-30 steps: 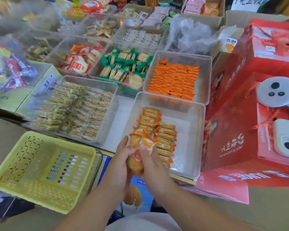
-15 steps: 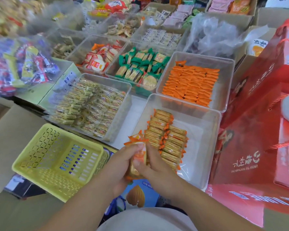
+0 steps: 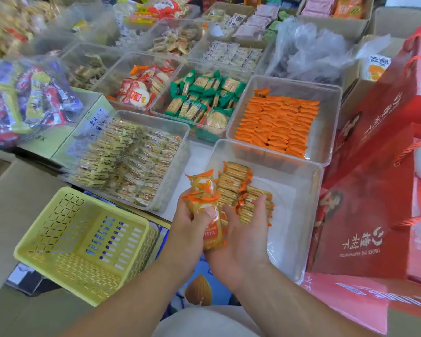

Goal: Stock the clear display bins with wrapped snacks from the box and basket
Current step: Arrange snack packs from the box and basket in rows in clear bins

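Wrapped snacks (image 3: 206,215), orange-ended cracker packs, are sitting in the left hand (image 3: 192,229) at the 6 o'clock edge of the nearest clear bin (image 3: 309,215). At least two packs are showing in that hand; any others are hidden behind them. The left fingers are closing around the packs, with the thumb (image 3: 208,212) pressing on the front one. The right hand (image 3: 243,237) is lying just beside them, fingers spread wide and loosely curled, their tips touching the stacked rows (image 3: 238,188) already in the bin; whether they are gripping a pack cannot be told.

Judged procedure: each pack is best placed on edge, parallel to the standing packs, with the right hand bracing the row so it is not toppling. Filling is best proceeding toward 3 o'clock, where the bin floor is bare.

Two rows are standing in this bin; the pack count per row is not readable. At 9 o'clock of the hands, one yellow basket (image 3: 88,242) is sitting with nothing visible inside. At 12 o'clock, one bin of orange packets (image 3: 277,125) is holding three rows. At 10 o'clock, one bin of pale packs (image 3: 131,159) is nearly full. At 3 o'clock, red gift boxes (image 3: 374,190) are standing stacked.
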